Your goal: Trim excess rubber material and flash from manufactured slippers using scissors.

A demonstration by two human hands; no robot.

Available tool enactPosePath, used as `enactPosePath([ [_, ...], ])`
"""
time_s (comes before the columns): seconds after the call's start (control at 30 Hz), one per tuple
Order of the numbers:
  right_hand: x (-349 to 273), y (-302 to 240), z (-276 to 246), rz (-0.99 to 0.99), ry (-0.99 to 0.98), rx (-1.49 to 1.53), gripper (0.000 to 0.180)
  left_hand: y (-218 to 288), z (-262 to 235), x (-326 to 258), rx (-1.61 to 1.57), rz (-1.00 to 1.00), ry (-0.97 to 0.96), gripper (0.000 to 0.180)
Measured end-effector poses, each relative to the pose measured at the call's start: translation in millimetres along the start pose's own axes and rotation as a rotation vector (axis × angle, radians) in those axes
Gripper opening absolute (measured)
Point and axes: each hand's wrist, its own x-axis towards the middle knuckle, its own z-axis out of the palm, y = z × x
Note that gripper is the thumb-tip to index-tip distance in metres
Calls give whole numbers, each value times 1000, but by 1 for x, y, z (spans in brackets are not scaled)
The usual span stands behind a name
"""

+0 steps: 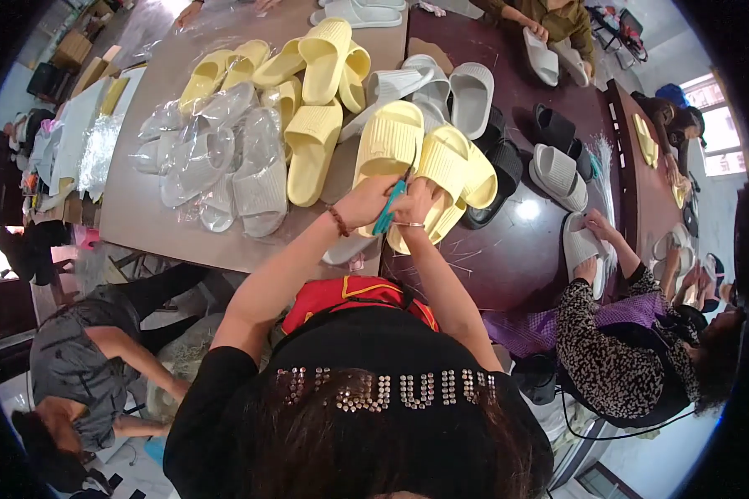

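Observation:
My left hand (368, 202), with a beaded bracelet at the wrist, is closed at the foot opening of a yellow slipper (389, 137). Close against it, my right hand (418, 201) grips teal-handled scissors (389, 209); its other fingers reach the edge of a second yellow slipper (443, 158). The dark blades show only in part between my hands, and most fingertips are hidden. Another yellow slipper (480, 179) lies under that one at the right. A long yellow slipper (315, 150) rests to the left of my hands.
Clear-wrapped grey slippers (258, 183) and more yellow ones (325, 58) cover the left table. Grey slippers (472, 100) and black slippers (503, 175) lie to the right. A co-worker in a patterned top (620, 362) handles a grey slipper (581, 245). Another person (100, 358) bends at lower left.

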Motion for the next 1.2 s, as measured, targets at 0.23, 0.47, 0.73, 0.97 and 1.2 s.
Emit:
enactPosePath([
  [0.23,-10,-7,4,-105,27,202,45,34,-23,20,-495,-211,-232,31],
  [0.47,-15,-15,5,-220,105,-305,52,42,-45,11,-586,-408,-290,33],
  [0.73,-23,-26,0,-221,107,-155,48,49,-64,16,-620,-348,-90,32],
  [0.97,-22,-22,-3,-212,12,-91,30,47,-82,-4,-351,96,439,36],
  [1.2,-26,-20,-62,-60,-286,-58,16,-60,-71,-31,243,1,661,46],
])
